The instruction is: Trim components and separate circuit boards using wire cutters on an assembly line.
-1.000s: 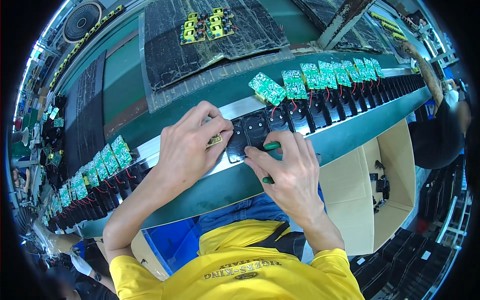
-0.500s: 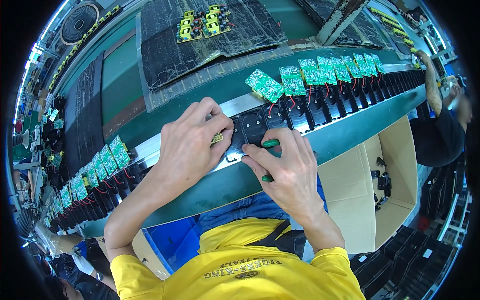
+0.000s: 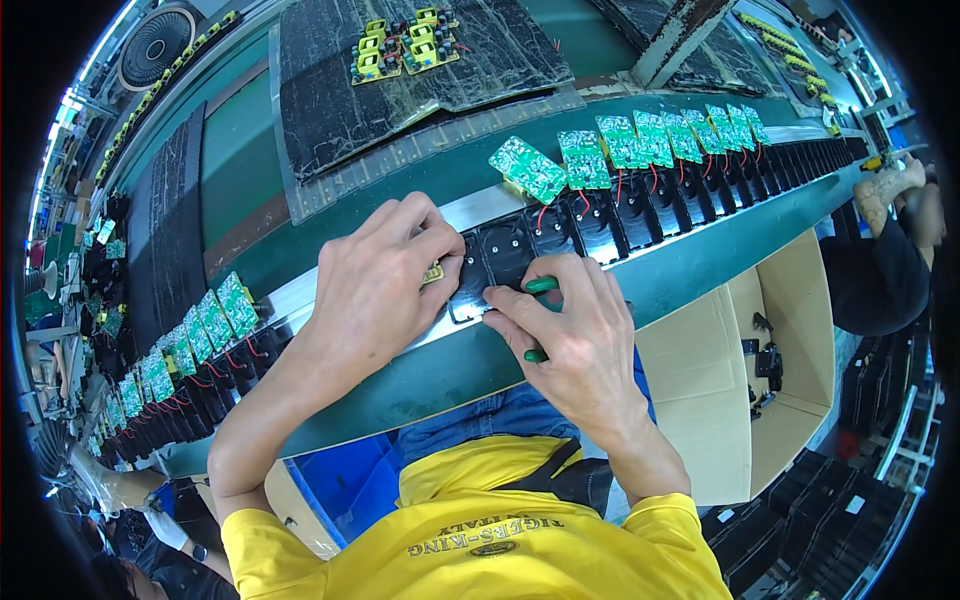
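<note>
My left hand (image 3: 385, 275) is closed around a small circuit board (image 3: 432, 273), of which only a yellowish edge shows between the fingers. It rests over a black plastic case (image 3: 505, 250) in the row before me. My right hand (image 3: 575, 335) is curled around a hand tool with two green handles (image 3: 541, 285); the tool's jaws are hidden. Thumb and forefinger of that hand pinch close to the near edge of the case beside my left fingertips. To the right, green circuit boards (image 3: 528, 170) on red wires lean out of neighbouring cases.
A metal rail (image 3: 480, 208) runs along the case row. More boards (image 3: 238, 305) stand to the left. Yellow transformer boards (image 3: 405, 50) lie on a black mat (image 3: 330, 110) at the back. A cardboard box (image 3: 700, 390) sits below right; another person's arm (image 3: 885, 190) is far right.
My hands stay almost in place, the left shifting very slightly. At the far right, the other person's arm has moved down from the row's end.
</note>
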The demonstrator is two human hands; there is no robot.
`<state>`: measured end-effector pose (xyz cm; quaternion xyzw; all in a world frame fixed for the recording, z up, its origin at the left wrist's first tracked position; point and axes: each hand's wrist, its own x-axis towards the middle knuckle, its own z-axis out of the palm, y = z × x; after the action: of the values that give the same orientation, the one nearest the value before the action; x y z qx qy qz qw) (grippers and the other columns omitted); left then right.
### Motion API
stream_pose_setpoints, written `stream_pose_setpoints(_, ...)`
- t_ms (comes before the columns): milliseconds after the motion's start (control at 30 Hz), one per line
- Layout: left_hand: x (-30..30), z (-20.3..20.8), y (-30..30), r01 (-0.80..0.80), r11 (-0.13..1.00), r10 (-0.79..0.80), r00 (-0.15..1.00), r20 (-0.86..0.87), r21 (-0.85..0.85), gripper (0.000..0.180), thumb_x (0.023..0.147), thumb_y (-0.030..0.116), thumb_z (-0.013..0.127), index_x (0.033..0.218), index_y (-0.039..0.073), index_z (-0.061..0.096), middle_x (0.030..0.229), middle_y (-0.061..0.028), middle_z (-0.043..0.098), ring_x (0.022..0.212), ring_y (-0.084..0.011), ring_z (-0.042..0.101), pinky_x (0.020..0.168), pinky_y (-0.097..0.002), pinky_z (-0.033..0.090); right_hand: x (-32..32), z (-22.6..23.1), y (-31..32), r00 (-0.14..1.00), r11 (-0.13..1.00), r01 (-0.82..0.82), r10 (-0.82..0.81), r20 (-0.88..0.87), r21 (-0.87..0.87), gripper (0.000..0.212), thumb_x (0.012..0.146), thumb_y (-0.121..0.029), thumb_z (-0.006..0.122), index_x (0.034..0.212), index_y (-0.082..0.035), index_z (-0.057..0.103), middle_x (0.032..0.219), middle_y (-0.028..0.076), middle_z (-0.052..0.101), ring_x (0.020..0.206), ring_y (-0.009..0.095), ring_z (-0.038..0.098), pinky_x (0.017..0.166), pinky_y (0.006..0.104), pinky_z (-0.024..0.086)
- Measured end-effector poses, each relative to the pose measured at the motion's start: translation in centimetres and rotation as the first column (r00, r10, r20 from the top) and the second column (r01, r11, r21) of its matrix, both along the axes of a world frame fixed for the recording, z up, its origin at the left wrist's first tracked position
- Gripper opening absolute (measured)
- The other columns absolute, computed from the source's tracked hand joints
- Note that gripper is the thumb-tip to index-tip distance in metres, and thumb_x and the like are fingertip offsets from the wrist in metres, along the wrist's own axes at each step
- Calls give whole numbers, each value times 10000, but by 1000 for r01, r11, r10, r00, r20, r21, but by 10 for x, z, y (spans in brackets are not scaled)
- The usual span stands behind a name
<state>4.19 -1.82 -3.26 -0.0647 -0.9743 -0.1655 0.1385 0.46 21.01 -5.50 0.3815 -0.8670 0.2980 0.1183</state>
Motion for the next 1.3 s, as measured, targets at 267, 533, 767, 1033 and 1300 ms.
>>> stream_pose_setpoints(267, -1, 0, 9, 14, 997, -17, 999, -34, -82, 76, 921, 79, 844, 960, 107, 785, 1151, -8, 645, 891, -203, 664, 671, -342, 516, -2, 0, 1, 998, 999, -34, 33, -52, -7, 359, 891, -131, 956, 1241, -119, 876, 1164, 43, 642, 955, 211, 599, 844, 357, 540)
stream_pose_setpoints(533, 9, 4, 6, 8, 991, -7, 1000, 1, -132, 52, 917, 119, 830, 928, 92, 787, 1098, -68, 585, 820, -224, 617, 616, -366, 509, -23, 55, -23, 670, 725, -62, 539, 510, -685, 542, 1036, -209, 808, 1495, 15, 627, 1013, 56, 633, 865, 165, 552, 779, 298, 465)
stream_pose_setpoints(767, 5, -3, 9, -29, 997, 30, 999, 13, -72, 45, 923, 132, 816, 939, 99, 789, 1094, -70, 577, 827, -230, 624, 611, -378, 501, -47, 24, -72, 604, 350, 240, 676, 422, -905, 323, 1207, -360, 462, 1151, -81, 615, 907, 25, 554, 769, 126, 443, 697, 296, 374)
stream_pose_setpoints(1033, 6, -6, 7, -28, 998, 28, 1000, -5, -60, 44, 932, 145, 805, 949, 107, 792, 1102, -74, 586, 835, -241, 627, 609, -390, 498, -50, 9, -93, 616, 355, 258, 656, 436, -899, 297, 1202, -321, 430, 1122, -95, 606, 868, 8, 489, 747, 118, 396, 669, 282, 344)
stream_pose_setpoints(1300, 4, -6, 6, -27, 998, 27, 1000, 1, -55, 54, 929, 154, 803, 965, 114, 795, 1108, -78, 594, 847, -248, 630, 607, -397, 501, -57, -5, -93, 601, 429, 149, 676, 426, -891, 196, 1152, -208, 428, 1120, -98, 587, 853, -6, 468, 745, 111, 381, 655, 282, 323)
